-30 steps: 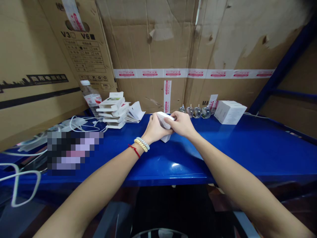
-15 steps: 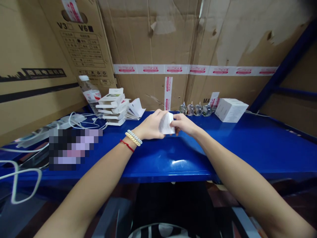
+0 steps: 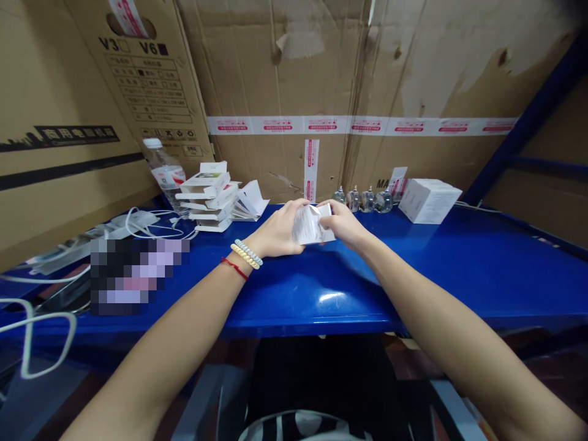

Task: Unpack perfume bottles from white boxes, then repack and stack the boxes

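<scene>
Just above the blue tabletop point(image 3: 294, 294), a small white printed paper box point(image 3: 307, 226) is held between both hands. My left hand point(image 3: 281, 229) wraps around its left side, with the fingers behind it. At the right end, my right hand point(image 3: 342, 222) grips a white flap of the box, thumb on the near face. The fingertips of both hands are partly hidden, and the inside of the box does not show. Several small clear glass bottles point(image 3: 367, 201) stand in a row behind my right hand.
Flattened, opened white boxes point(image 3: 206, 202) are stacked at the back left, beside a plastic water bottle point(image 3: 164, 174). White cables point(image 3: 156, 229) run along the left side. A larger white box point(image 3: 429, 201) stands at the back right, against tall cardboard point(image 3: 275, 73).
My right hand has moved slightly, and the white flap at the box's right end now sticks out further. More of the printed face shows. The camera view has shifted a little.
</scene>
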